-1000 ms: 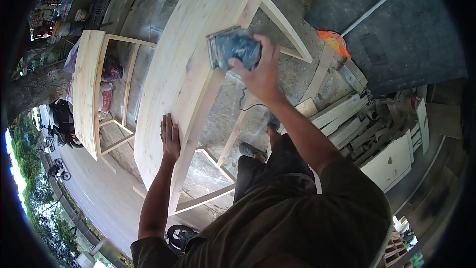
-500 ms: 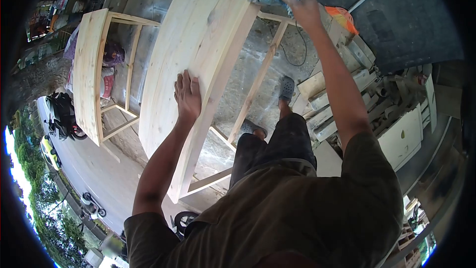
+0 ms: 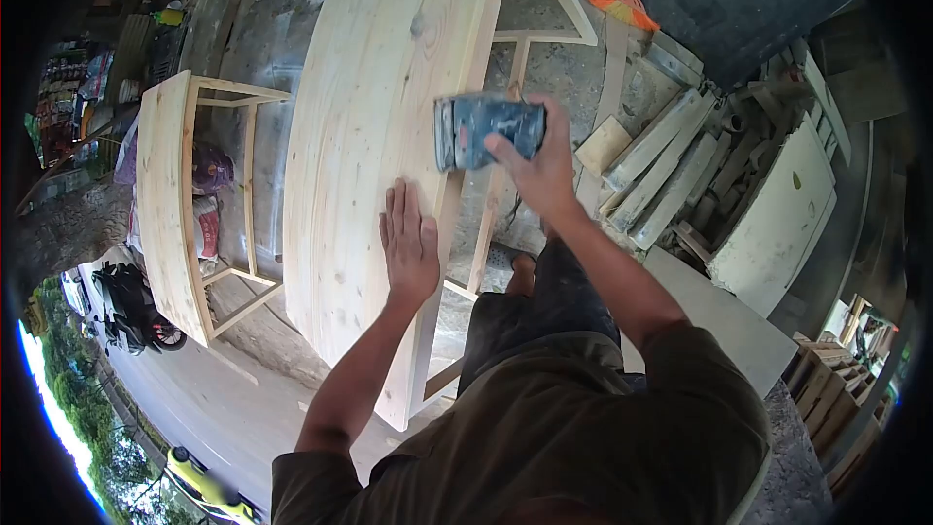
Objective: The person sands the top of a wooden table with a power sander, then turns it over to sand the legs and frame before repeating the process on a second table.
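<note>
A long pale wooden table (image 3: 364, 87) with a thin frame of legs stretches out in front of me. My left hand (image 3: 410, 243) lies flat on its top near the right edge, fingers spread. In my right hand (image 3: 539, 157) is a blue power sander (image 3: 491, 128), dusty and slightly blurred. The sander sits over the table's right edge, above and to the right of my left hand. My right thumb shows on the tool's side, and the other fingers are mostly hidden behind it.
A smaller wooden table (image 3: 165, 204) stands at the left, with sacks (image 3: 209, 170) beneath it. Timber offcuts (image 3: 671, 160) are piled at the right, below an orange broom (image 3: 624, 8). A black motorcycle (image 3: 131, 306) and a yellow vehicle (image 3: 199, 486) are on the road side.
My right hand has brought the sander down along the edge, closer to my left hand. The camera view has shifted. A yellow vehicle now shows at the lower left.
</note>
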Tool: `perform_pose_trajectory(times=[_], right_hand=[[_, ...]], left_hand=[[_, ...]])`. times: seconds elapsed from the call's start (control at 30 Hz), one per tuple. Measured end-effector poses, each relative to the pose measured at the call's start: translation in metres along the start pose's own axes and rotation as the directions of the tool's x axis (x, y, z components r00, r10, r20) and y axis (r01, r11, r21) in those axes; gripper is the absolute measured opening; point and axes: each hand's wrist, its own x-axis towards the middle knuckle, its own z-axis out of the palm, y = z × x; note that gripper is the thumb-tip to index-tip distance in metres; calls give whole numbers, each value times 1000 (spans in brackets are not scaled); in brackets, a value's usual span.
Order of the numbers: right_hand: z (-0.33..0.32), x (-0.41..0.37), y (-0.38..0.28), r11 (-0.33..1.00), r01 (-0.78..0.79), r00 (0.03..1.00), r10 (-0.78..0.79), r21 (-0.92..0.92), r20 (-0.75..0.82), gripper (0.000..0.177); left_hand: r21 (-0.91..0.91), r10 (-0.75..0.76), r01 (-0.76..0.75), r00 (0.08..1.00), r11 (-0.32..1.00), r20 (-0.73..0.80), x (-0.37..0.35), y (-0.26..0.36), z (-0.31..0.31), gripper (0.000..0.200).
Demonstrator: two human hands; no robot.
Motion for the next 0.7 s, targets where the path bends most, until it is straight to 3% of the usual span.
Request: perform_pose_trajectory(times=[0.1, 0.17, 0.27, 0.37, 0.47, 0.53, 0.57, 0.7], right_hand=[[-4, 139, -1, 985, 132, 986, -141, -112, -83, 85], [0, 224, 14, 988, 89, 992, -99, -123, -81, 86], [-3, 264, -4, 893, 218, 943, -297, -394, -151, 66], [-16, 191, -31, 897, 301, 953, -285, -324, 98, 85], [-22, 66, -44, 976, 148, 981, -125, -159, 147, 79], [-16, -16, -23, 990, 138, 982, -134, -24, 134, 80], [-14, -57, -14, 988, 154, 978, -155, 15, 139, 80], [-16, -74, -8, 985, 170, 979, -169, -3, 115, 82]], left_hand=[[63, -24, 22, 999, 998, 30, -25, -1, -10, 67], [78, -1, 0, 1000, 997, 11, -23, -2, -15, 68], [84, 4, -4, 1000, 996, -1, -22, -2, -13, 68], [44, 2, -1, 1000, 999, -13, -21, 0, -9, 64], [-80, -1, -2, 999, 997, -49, -25, -3, -6, 58], [-203, -50, 33, 995, 979, -82, -27, -7, -1, 55], [-181, -54, 37, 995, 983, -86, -29, -5, -2, 55], [-64, -14, 7, 994, 998, -110, -25, 9, 5, 53]])
